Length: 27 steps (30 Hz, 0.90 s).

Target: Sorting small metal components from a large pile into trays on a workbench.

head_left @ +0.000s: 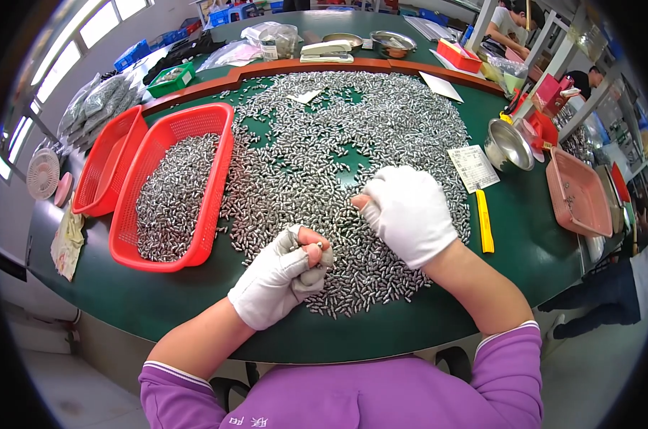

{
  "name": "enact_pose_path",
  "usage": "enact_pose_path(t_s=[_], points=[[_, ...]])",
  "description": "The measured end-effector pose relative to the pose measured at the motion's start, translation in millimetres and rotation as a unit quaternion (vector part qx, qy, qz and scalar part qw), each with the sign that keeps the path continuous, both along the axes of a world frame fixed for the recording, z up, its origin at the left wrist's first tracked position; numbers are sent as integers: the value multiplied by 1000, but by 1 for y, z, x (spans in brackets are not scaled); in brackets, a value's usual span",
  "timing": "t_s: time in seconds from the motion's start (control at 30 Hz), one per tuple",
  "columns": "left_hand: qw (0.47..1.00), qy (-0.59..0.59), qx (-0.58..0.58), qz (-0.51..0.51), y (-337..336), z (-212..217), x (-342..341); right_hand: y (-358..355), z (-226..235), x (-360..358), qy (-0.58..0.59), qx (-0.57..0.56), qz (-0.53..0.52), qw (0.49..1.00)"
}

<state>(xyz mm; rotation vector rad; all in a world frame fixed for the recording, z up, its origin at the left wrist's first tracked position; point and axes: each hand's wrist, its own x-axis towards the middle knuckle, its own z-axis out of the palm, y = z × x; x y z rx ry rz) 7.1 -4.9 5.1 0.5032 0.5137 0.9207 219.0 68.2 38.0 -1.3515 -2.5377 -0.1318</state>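
Observation:
A wide heap of small silvery, bullet-shaped metal pieces (288, 171) covers the middle of the green table. My left hand (281, 275), in a white glove with bare thumb and fingertip, is closed at the heap's near edge. A small metal piece seems to be pinched between its thumb and forefinger. My right hand (407, 214), gloved in white too, is curled above the heap's right part with its bare thumb pointing left. Its other fingertips are turned down and hidden, so what they hold does not show. To the left, a red plastic basket (224, 154) contains more metal pieces.
Another red basket (99, 182) stands farther left. Right of the heap lie a printed paper slip (474, 169), a yellow cutter knife (485, 223) and a steel bowl (508, 146). A brown wooden rim (266, 68) bounds the far side. Two people work at the far right.

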Motion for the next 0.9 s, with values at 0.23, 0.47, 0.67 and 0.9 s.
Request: enact_pose_path(t_s=[0.23,0.47,0.67,0.9], points=[[1000,-25,-2,-9,2,-3,-3,-4,1,3,38,-33,88,995],[1000,11,-26,-6,3,2,-3,-12,-24,-4,57,-82,139,985],[1000,3,-4,-17,4,-1,-5,-4,-15,-6,172,-62,144,973],[1000,3,-8,-25,1,-4,-4,-16,2,-14,342,-93,236,905]])
